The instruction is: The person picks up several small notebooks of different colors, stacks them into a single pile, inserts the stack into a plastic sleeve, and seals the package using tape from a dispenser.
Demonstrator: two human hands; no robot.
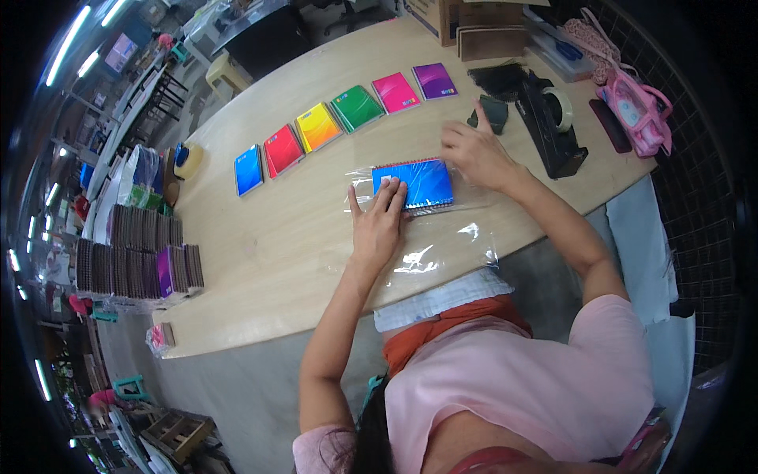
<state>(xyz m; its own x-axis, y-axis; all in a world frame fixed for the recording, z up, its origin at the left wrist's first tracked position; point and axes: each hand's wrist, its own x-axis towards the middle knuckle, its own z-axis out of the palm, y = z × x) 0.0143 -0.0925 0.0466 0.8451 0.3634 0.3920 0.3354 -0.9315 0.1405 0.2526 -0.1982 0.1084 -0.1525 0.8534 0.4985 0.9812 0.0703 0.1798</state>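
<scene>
Largest of all, a pale wooden tabletop [260,261], curving toward the rim of the view. Across its far part, a slanting row of six notebooks [319,126] in blue, red, yellow, green, pink and purple, well apart from both hands. Nearer, between the forearms, clear film [442,245], glossy and wrinkled. At the left edge, packed stacks of notebooks [134,261]. At the right, a black tape dispenser [545,130] with a pale roll. Just left of it, the right hand [478,150], index finger stretched out and the others bent; impossible to tell whether gripping anything. Farther left, the left hand [377,223], open, fingers spread, little finger splayed past the cover's left edge. Then the coil-bound blue notebook [430,183], flat amid the film, left part beneath the left fingers, far right corner just beside the right hand. Smallest, a dark green piece [494,118] near the right index fingertip.
</scene>
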